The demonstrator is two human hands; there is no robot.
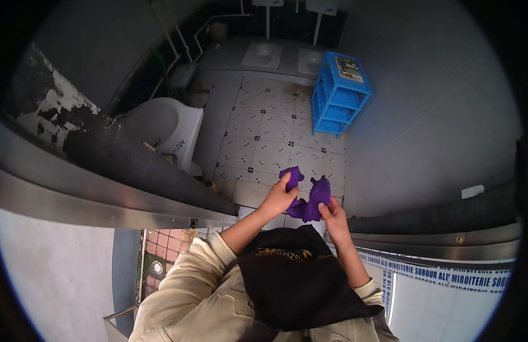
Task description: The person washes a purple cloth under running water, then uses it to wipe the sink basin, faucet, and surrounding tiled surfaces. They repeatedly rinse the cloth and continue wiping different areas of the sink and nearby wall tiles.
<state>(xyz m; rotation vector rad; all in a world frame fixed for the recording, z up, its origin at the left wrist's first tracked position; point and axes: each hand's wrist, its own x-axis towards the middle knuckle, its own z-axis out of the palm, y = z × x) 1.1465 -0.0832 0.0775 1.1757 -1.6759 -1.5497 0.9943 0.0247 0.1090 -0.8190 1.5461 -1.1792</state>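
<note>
In a dim washroom (pixel 229 108) with grey walls (pixel 423 102), the purple cloth (pixel 317 198) hangs just in front of you above the patterned tile floor (pixel 264 131), its long axis running left to right between your hands, the middle sagging. Your left hand (pixel 280 199) clamps its left part between thumb and fingers and your right hand (pixel 334 215) pinches its right edge, so neither is nearer. Farther out, a white basin (pixel 192 132) stands to your left and a blue shelf unit (pixel 345 98) ahead to your right.
</note>
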